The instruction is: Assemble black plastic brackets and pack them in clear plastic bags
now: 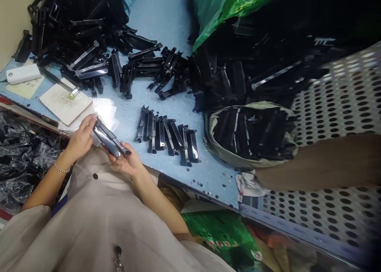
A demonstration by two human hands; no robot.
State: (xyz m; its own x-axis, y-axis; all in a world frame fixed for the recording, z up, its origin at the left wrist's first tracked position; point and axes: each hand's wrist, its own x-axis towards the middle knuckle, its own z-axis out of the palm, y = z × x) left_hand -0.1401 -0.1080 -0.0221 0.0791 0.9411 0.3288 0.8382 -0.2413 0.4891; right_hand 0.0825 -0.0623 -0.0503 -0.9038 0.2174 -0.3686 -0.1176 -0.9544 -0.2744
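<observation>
A glossy black plastic part (107,139) is held between both hands over the table's front edge. At its upper left end, my left hand (82,136) grips it with the fingertips. My right hand (127,161) supports the lower right end, its fingers curled around it. Just beyond my left hand lie clear plastic sleeves (105,112) and a pale square board (66,103) sprinkled with small bits. To the right, a row of similar black parts (166,135) rests side by side on the blue tabletop (131,125).
Black parts (89,62) are heaped across the back left, near a white device (24,73). A round cloth-lined container (253,161) of black parts stands at the right. Green bags (220,10) lie behind it. Plastic-wrapped items (26,157) fill the lower left.
</observation>
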